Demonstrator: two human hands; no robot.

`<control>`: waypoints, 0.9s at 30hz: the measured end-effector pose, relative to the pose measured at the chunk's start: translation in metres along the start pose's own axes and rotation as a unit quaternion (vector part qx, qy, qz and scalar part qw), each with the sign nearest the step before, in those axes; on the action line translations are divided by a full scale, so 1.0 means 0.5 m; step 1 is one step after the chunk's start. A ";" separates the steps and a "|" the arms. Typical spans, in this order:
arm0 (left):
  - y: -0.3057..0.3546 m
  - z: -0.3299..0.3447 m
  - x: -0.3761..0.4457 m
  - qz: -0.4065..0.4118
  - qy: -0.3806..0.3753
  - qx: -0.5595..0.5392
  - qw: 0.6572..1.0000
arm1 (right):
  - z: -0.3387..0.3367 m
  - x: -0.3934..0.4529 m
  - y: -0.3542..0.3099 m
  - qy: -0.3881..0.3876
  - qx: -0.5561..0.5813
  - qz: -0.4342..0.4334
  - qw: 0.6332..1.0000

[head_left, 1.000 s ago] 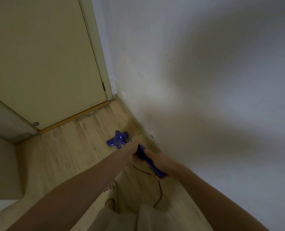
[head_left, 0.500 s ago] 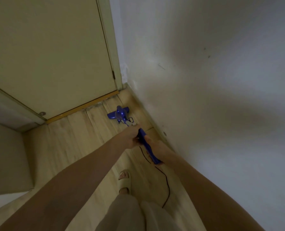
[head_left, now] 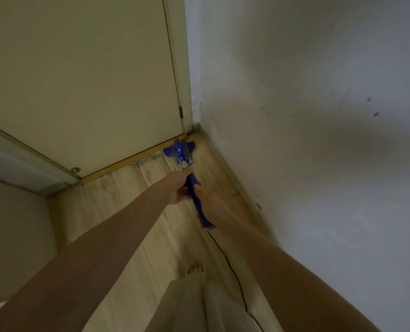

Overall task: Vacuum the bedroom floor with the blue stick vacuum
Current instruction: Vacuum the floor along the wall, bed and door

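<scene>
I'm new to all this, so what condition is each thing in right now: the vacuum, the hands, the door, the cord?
Blue stick vacuum: tilted, its head on the floor in the corner by the door's bottom edge.
Left hand: fingers curled round the vacuum's handle, further forward.
Right hand: gripping the handle, nearer the rear end.
Door: closed.
Black cord: slack, trailing from the handle's end along the floor.
Wooden floor: grimy at the door threshold.

A single wide-angle view looks from the person's head, forward and steeply down along both outstretched arms into a room corner. The door (head_left: 84, 87) fills the upper left, the wall (head_left: 319, 116) the right, the wooden floor (head_left: 132, 212) lies well below. Straight lines bend toward the edges.
</scene>
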State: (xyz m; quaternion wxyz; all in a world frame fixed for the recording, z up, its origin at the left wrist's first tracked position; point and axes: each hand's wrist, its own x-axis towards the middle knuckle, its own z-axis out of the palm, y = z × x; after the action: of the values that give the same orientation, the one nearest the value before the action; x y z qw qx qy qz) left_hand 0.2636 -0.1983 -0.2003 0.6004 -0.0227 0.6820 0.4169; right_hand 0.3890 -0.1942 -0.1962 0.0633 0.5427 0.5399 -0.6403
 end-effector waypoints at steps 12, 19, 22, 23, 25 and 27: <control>-0.145 -0.031 -0.158 0.003 0.055 -0.059 0.997 | 0.047 -0.153 0.081 -0.035 -0.031 0.014 0.999; -0.299 -0.050 -0.300 -0.003 0.082 -0.134 0.988 | 0.079 -0.291 0.175 -0.100 -0.075 -0.008 0.992; -0.344 -0.067 -0.346 -0.002 0.085 -0.155 0.984 | 0.089 -0.345 0.183 -0.144 -0.099 -0.027 0.984; -0.355 -0.071 -0.363 -0.002 0.085 -0.165 0.983 | 0.090 -0.360 0.184 -0.157 -0.109 -0.032 0.981; -0.379 -0.073 -0.392 0.001 0.087 -0.188 0.978 | 0.084 -0.384 0.188 -0.172 -0.145 -0.034 0.974; -0.402 -0.071 -0.411 -0.005 0.082 -0.234 0.969 | 0.075 -0.396 0.190 -0.181 -0.201 -0.039 0.962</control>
State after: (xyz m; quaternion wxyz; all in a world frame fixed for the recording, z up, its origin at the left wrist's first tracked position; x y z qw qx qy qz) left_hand 0.3994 -0.4469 -0.1396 0.5224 -0.2006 0.6120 0.5588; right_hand 0.5089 -0.3617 -0.1106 0.2426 0.3724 0.6580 -0.6078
